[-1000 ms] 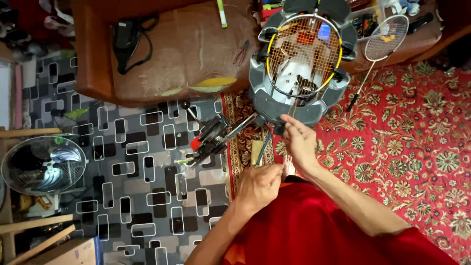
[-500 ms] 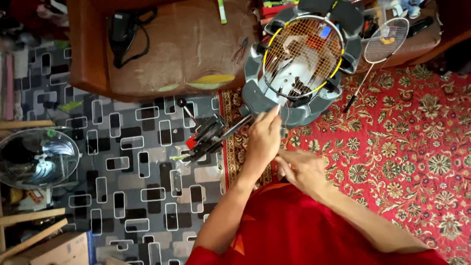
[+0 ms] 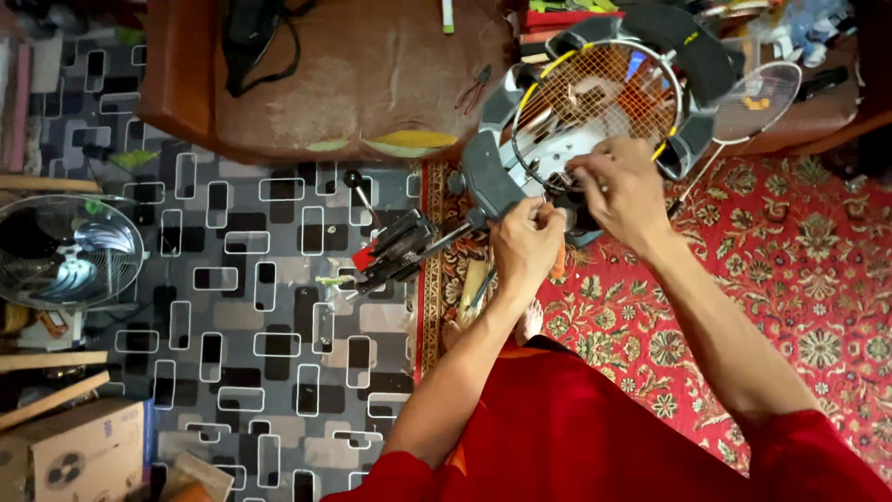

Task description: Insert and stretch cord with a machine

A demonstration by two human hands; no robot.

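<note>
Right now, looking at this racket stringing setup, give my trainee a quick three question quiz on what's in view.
1. True or false: both hands are at the lower edge of the racket clamped in the stringing machine.
2. Multiple choice: what lies on the patterned floor at the far left? A) a metal fan B) a bucket C) a chair
3. Short answer: where is the second, loose racket?

Key
1. True: the left hand and right hand meet at the mounted racket's lower frame.
2. A, the metal fan.
3. The loose racket lies right of the machine, its handle reaching toward the red carpet.
</note>
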